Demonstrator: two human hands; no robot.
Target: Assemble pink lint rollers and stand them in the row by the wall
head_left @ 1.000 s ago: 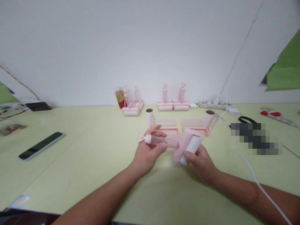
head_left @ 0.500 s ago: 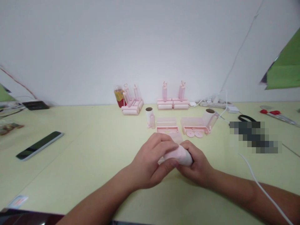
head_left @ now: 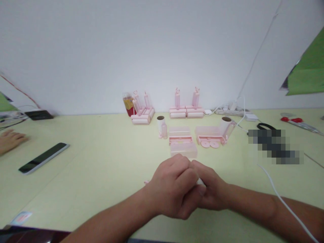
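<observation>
Close together above the near part of the table, my left hand (head_left: 176, 189) and my right hand (head_left: 215, 187) are both closed around a lint roller roll (head_left: 200, 182). Only a small white patch of it shows between them; fingers cover the rest. My left hand lies in front, its back toward me. A bit of a small pink part (head_left: 146, 182) peeks out beside my left wrist. Beyond the hands sits an opened pink case (head_left: 183, 150) with a clear lid. Right of it is another opened case (head_left: 210, 131), with two pink discs (head_left: 210, 144) in front.
Two upright white rolls (head_left: 160, 125) (head_left: 226, 125) stand near small clear-pink rollers. Assembled pink lint rollers (head_left: 186, 113) line the wall. A phone (head_left: 43, 158) lies left, and another person's hand (head_left: 11, 141) rests at the far left. Red-handled scissors (head_left: 301, 124) and a white cable (head_left: 280, 200) are at right.
My hands have moved slightly down and closer together, so the roll and its pink end are now mostly covered. Another person's hand has appeared at the far left.
</observation>
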